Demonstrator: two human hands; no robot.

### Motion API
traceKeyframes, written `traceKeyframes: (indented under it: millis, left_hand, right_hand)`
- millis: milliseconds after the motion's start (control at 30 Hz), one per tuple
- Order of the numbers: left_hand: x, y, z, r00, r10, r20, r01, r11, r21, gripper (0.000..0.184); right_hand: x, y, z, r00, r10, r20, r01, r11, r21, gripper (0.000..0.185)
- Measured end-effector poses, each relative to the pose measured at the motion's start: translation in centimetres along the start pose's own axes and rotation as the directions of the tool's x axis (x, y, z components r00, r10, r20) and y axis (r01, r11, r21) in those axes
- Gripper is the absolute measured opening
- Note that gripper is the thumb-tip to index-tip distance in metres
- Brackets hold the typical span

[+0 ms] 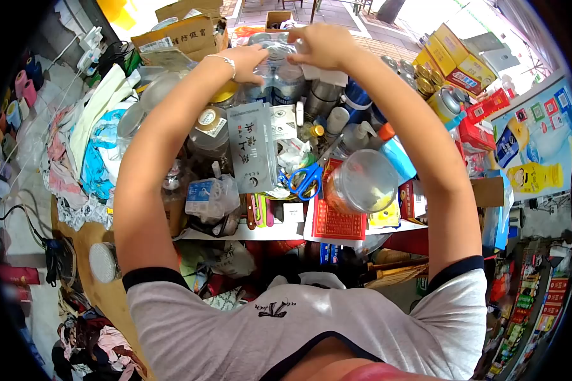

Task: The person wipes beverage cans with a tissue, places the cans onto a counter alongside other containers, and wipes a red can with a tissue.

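Observation:
At the far side of the crowded table stands a clear plastic-wrapped pack of cans (pixel 288 81), with round tops showing through the film. My left hand (pixel 248 62), a bracelet at its wrist, grips the pack's left side with bent fingers. From the right, my right hand (pixel 321 47) curls its fingers and thumb onto the pack's upper edge. The fingertips are partly lost against the shiny film. Closer to me are a grey packet with dark characters (pixel 250 146), blue-handled scissors (pixel 306 181) and a clear lidded tub (pixel 365 181).
An open cardboard box (pixel 194 37) stands at the back left, and yellow boxes (pixel 454 63) at the back right. Jars, bottles and a steel cup (pixel 324 96) crowd the table. Clothes (pixel 95 146) are heaped left. A red booklet (pixel 339 219) lies at the front edge.

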State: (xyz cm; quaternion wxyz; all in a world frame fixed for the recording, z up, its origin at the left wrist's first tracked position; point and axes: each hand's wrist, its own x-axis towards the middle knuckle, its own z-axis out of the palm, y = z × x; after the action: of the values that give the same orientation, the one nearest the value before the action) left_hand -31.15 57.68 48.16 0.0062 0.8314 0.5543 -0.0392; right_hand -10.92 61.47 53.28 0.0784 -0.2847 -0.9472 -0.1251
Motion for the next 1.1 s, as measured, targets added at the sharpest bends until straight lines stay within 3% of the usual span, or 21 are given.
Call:
traceKeyframes:
  millis: [67,133,200,233,267,433,467,567,633,700,767,900,967,1000,1067,1100]
  left_hand:
    - [-0.3,0.6,-0.2,1.0,-0.029,0.007,0.029,0.999,0.03,0.045]
    - [-1.0,2.5,-1.7,0.996,-0.091,0.011,0.09,0.996,0.023,0.043]
    - [-0.9,2.3,-1.6,0.998,-0.048,-0.04,0.05,0.998,0.046,0.042]
    - [-0.8,2.2,-1.6,0.995,-0.018,-0.094,0.024,0.998,0.062,0.041]
    - [-1.4,3.3,-2.6,0.997,-0.031,-0.077,0.04,0.992,0.122,0.039]
    - [0.4,2.4,-2.2,0.998,-0.009,-0.067,0.028,0.958,0.287,0.039]
    - [0.7,2.9,-2.6,0.993,-0.078,-0.084,0.095,0.971,0.221,0.038]
    - [3.5,2.6,-2.6,0.986,-0.054,-0.159,0.083,0.98,0.179,0.039]
    - [5.1,3.1,-2.9,0.989,-0.075,-0.129,0.101,0.971,0.214,0.041]
    - [7.9,2.4,-1.6,0.976,-0.086,-0.199,0.123,0.976,0.18,0.047]
    - [10.4,0.6,-0.3,0.978,-0.007,-0.208,0.048,0.98,0.193,0.057]
    - [12.5,4.6,-0.3,0.986,-0.003,-0.169,0.007,1.0,0.027,0.063]
    - [13.2,5.5,-0.5,0.991,-0.134,-0.013,0.13,0.98,-0.148,0.067]
    - [15.0,3.7,0.5,0.991,-0.129,0.02,0.13,0.99,-0.061,0.079]
    - [16.2,2.1,2.0,0.995,-0.093,0.03,0.097,0.961,-0.258,0.077]
    - [17.5,0.0,2.8,1.0,0.01,-0.009,-0.011,0.987,-0.159,0.074]
  right_hand:
    - [-2.2,0.4,-2.0,0.945,-0.097,-0.312,0.117,0.992,0.046,0.033]
    - [-6.2,-0.8,-5.5,0.819,-0.182,-0.544,0.228,0.973,0.018,0.023]
    - [-11.5,-2.0,-9.2,0.63,-0.327,-0.704,0.33,0.934,-0.138,0.015]
    - [-13.8,-2.1,-10.6,0.444,-0.436,-0.783,0.392,0.88,-0.268,0.026]
    - [-16.4,-3.1,-11.9,0.453,-0.434,-0.778,0.382,0.884,-0.271,0.026]
    - [-29.7,-10.4,-16.8,0.652,-0.211,-0.728,0.419,0.901,0.114,0.025]
    - [-31.5,-11.4,-17.0,0.677,-0.178,-0.714,0.408,0.898,0.163,0.025]
    - [-34.4,-13.2,-17.2,0.723,-0.098,-0.684,0.362,0.897,0.253,0.025]
    - [-35.3,-13.7,-17.2,0.732,-0.061,-0.678,0.339,0.896,0.286,0.025]
    - [-35.8,-14.0,-17.2,0.736,-0.034,-0.676,0.322,0.896,0.306,0.025]
    - [-36.3,-14.1,-17.1,0.74,-0.015,-0.673,0.312,0.893,0.324,0.025]
    - [-37.1,-14.3,-17.0,0.756,0.016,-0.654,0.278,0.898,0.342,0.026]
    - [-37.7,-14.3,-17.0,0.763,0.026,-0.646,0.263,0.901,0.346,0.026]
    - [-37.9,-14.2,-16.9,0.763,0.03,-0.646,0.257,0.903,0.345,0.026]
    - [-37.9,-14.0,-16.8,0.757,0.03,-0.652,0.255,0.906,0.338,0.027]
    - [-37.9,-13.8,-16.8,0.751,0.029,-0.66,0.256,0.908,0.331,0.027]
